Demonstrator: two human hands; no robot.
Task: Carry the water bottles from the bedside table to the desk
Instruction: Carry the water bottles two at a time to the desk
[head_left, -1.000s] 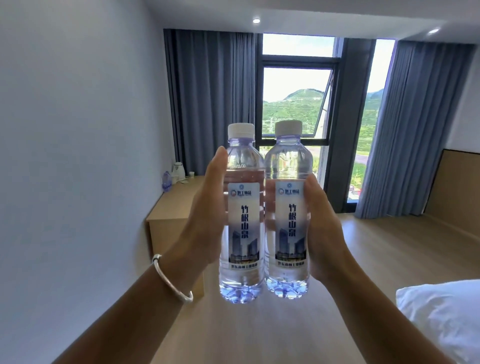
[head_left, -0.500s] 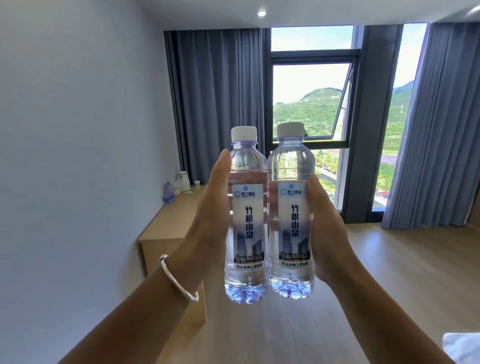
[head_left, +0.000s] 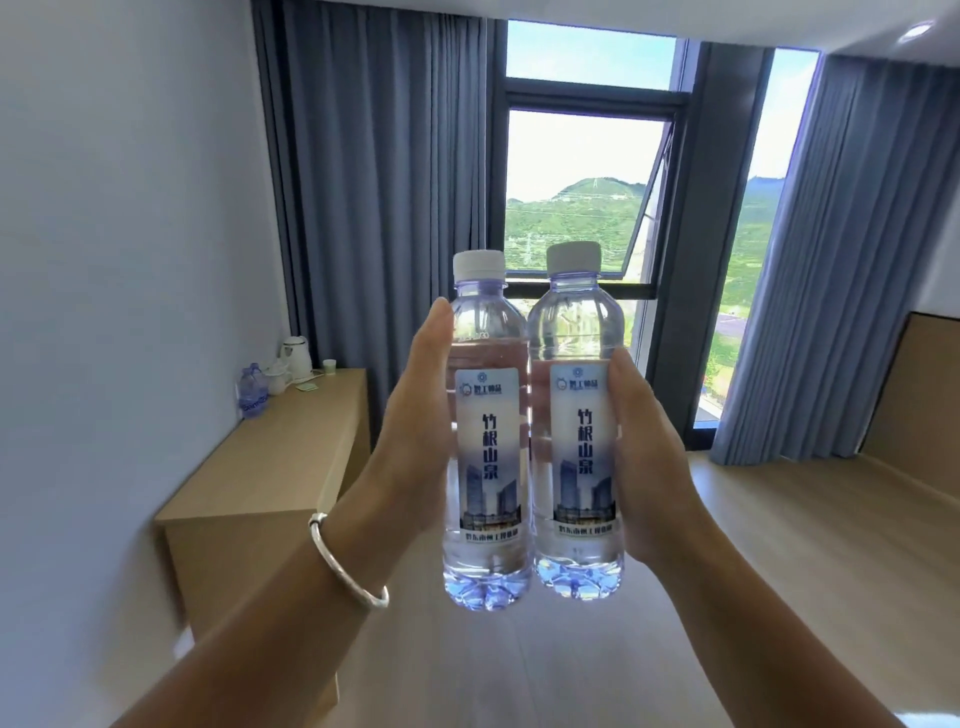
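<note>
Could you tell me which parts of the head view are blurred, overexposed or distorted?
Head view: the two clear plastic water bottles with white caps are sharp; the light wooden desk and left forearm smear with motion blur; the sky in the dark-framed window is blown out; the grey-blue curtains lean from wide-angle distortion.

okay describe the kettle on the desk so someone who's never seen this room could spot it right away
Find the long wooden desk against the left wall. At its far end, beside the curtain, stands the white kettle. It is the tallest white item there, unlike the bluish bottles nearby.
</note>
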